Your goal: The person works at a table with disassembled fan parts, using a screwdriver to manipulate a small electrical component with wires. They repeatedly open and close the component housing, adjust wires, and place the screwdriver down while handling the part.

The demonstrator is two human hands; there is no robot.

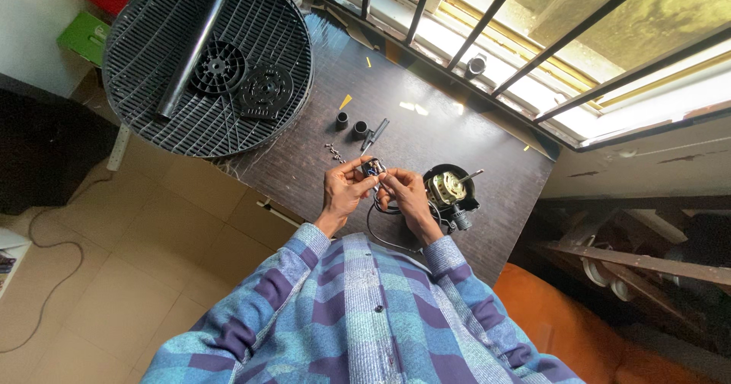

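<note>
Plaid blue sleeves (365, 308) fill the lower part of the view, nearest the camera, and from them both hands are raised over the dark table (457, 137). A small electrical part with wires (374, 170) is pinched between the fingertips of the left hand (344, 190) and those of the right hand (406, 196); the fingers of both hands are closed on it, though the part is too small for its kind to be told. A black cable (378, 218) is seen looping down from the part, below the right hand, toward the fan motor (449, 190). That motor is stood just beside the right hand, on its far side from the left hand, with its shaft tilted away. Beyond the hands from the motor, a black-handled screwdriver (375, 134) and two short black cylinders (350, 124) are laid on the table, and a cluster of small screws (334, 152) is scattered near them. Well apart from the motor, at the far left end of the table, a round black fan grille (251, 34) is laid flat, overhanging the edge, with a black tube (194, 49) and two round black discs (242, 79) resting on it. Behind the motor, a barred window (533, 41) is seen along the table's far edge.
</note>
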